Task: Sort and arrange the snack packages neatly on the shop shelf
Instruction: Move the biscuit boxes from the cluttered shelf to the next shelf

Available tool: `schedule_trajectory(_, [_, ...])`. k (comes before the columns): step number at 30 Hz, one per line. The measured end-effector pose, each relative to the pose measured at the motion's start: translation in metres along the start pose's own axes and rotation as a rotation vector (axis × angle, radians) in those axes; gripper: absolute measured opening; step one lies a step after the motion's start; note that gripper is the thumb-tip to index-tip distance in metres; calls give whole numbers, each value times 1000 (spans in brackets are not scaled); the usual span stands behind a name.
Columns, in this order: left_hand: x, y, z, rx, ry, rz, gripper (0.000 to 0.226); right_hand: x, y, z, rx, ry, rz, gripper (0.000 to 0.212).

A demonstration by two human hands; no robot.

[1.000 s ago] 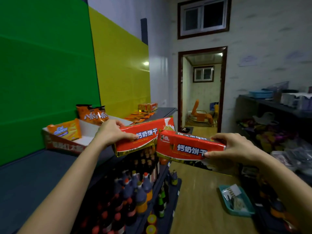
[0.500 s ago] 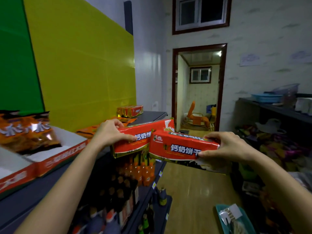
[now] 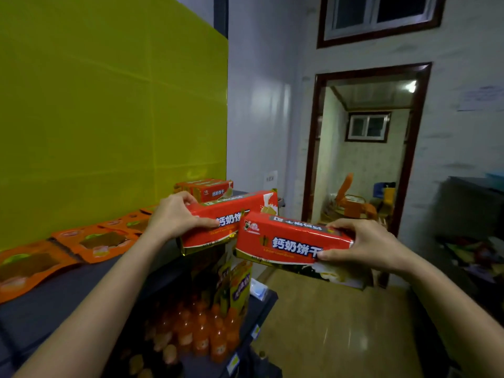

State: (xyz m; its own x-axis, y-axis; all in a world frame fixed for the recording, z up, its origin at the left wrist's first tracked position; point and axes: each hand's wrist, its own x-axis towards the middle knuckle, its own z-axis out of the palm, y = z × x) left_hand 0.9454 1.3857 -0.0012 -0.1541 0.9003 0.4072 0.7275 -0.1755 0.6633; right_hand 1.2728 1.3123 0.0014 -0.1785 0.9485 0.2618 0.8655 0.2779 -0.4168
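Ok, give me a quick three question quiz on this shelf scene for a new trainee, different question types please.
1. True or false: each hand holds one red biscuit pack.
2. Multiple choice: the matching red packs already on the shelf top sit A) at its far end by the yellow panel, B) on the floor, C) among the bottles.
3. Fill in: the flat pouches lying in a row on the shelf top are mainly ____ in colour.

Key: 1 true (left hand, right hand); 2 A; 3 orange.

two red biscuit packs point(image 3: 289, 241) point(image 3: 231, 219) held aloft, overlapping; more point(image 3: 207, 189) on shelf top point(image 3: 81, 290).
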Motion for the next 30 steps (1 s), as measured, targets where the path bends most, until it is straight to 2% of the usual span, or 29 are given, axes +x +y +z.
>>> schedule_trajectory(2, [29, 0, 21, 18, 4, -20, 66, 39, 23, 5, -6, -4, -23, 111])
schedule_trajectory(6, [102, 6, 58, 69, 32, -24, 67, 125, 60, 11, -3, 10, -63, 90])
schedule_trajectory(14, [229, 3, 120, 148, 86, -73, 65, 280, 117, 19, 62, -5, -171, 86])
schedule_trajectory(19, [273, -9, 151, 228, 112, -136, 72, 353, 149, 33, 98, -54, -247, 86])
schedule_trajectory(23, [293, -17, 176, 332, 163, -202, 77, 415, 172, 48, 141, -118, -334, 78])
schedule_trajectory(28, [306, -31, 198, 350, 262, -288, 66, 493, 183, 65, 155, -233, -497, 63])
schedule_trajectory(30, [310, -33, 207, 368, 281, -330, 63, 521, 187, 72, 174, -293, -561, 73])
